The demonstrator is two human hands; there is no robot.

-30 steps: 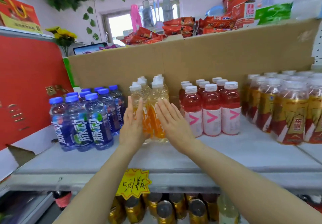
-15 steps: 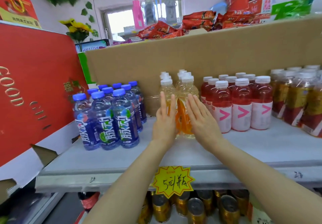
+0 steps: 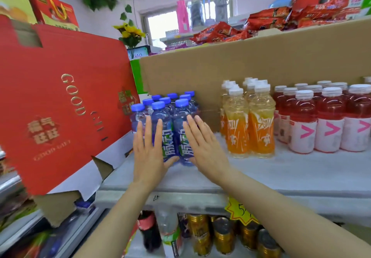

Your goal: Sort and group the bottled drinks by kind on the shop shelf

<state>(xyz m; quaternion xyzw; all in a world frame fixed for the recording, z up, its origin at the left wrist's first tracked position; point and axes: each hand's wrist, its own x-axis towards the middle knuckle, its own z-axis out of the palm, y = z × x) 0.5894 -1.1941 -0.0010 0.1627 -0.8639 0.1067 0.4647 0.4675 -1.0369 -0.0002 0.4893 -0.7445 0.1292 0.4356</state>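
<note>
head view shows both hands flat against the cluster of blue-capped bottles (image 3: 170, 117) at the left end of the grey shelf (image 3: 261, 175), the left hand (image 3: 149, 153) on its left front and the right hand (image 3: 204, 147) on its right side, fingers straight and released, grasping nothing. right of that cluster, apart from it, stand the orange drink bottles (image 3: 249, 121), then the red drink bottles (image 3: 325, 121) just beside them, all backed by a cardboard wall (image 3: 261, 62), with a red gift box (image 3: 60, 101) leaning at the left.

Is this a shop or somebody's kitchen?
Most likely a small shop: a shelf holds many blue-capped bottles and orange drink bottles grouped by kind, with a yellow handwritten price tag on its edge.
</note>
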